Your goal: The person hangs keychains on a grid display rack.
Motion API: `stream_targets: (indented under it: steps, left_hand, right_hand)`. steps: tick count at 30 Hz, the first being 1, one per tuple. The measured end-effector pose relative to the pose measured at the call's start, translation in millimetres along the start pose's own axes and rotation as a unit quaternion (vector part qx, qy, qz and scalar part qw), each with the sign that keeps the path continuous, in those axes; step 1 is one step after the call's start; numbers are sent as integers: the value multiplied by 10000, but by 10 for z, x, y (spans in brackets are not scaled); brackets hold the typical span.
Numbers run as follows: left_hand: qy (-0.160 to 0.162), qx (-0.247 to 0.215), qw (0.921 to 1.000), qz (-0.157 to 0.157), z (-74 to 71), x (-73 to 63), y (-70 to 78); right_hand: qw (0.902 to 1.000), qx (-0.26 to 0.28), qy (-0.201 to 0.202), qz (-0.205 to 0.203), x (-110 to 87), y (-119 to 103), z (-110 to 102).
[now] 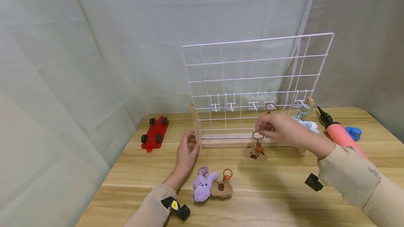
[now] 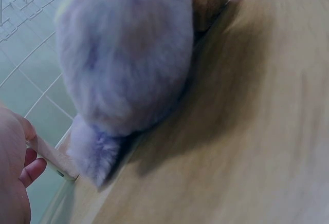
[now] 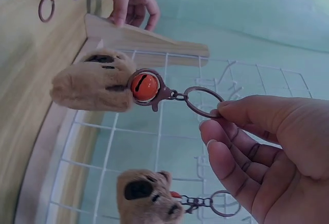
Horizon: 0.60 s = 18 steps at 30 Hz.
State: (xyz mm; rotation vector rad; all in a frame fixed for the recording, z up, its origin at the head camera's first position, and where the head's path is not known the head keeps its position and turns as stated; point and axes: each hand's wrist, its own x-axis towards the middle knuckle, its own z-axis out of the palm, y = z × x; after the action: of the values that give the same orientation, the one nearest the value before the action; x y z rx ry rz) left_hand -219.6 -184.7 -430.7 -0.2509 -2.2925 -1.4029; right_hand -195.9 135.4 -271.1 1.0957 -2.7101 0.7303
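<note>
My right hand point(image 1: 282, 129) pinches the metal ring point(image 3: 203, 102) of a brown plush keychain point(image 3: 92, 85) between thumb and index finger. An orange bell point(image 3: 145, 88) joins the ring to the plush, which dangles before a white wire grid rack point(image 1: 241, 79). My left hand point(image 1: 186, 153) grips the rack's left wooden post point(image 1: 196, 129), thumb on one side and fingers on the other. Another brown plush keychain point(image 3: 144, 196) hangs from a hook, mostly covered by my right hand in the head view. Near my left wrist, a purple plush keychain point(image 1: 202, 186) lies beside a brown one point(image 1: 222, 188).
Several white hooks point(image 1: 230, 106) line the grid. A blue-and-white keychain point(image 1: 307, 125) hangs at its right end, partly behind my right hand. A red toy car chassis point(image 1: 155, 134) lies to the left. Over on the right are a pink cylinder point(image 1: 345, 139) and a blue duck point(image 1: 353, 133).
</note>
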Motion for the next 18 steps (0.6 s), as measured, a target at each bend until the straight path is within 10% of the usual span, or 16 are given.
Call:
stream_targets:
  steps: [18]
  left_hand:
    - [32,-52,9999,95,-2,3,-30]
  right_hand:
    - [9969,-513,584,118,152,-39,-197]
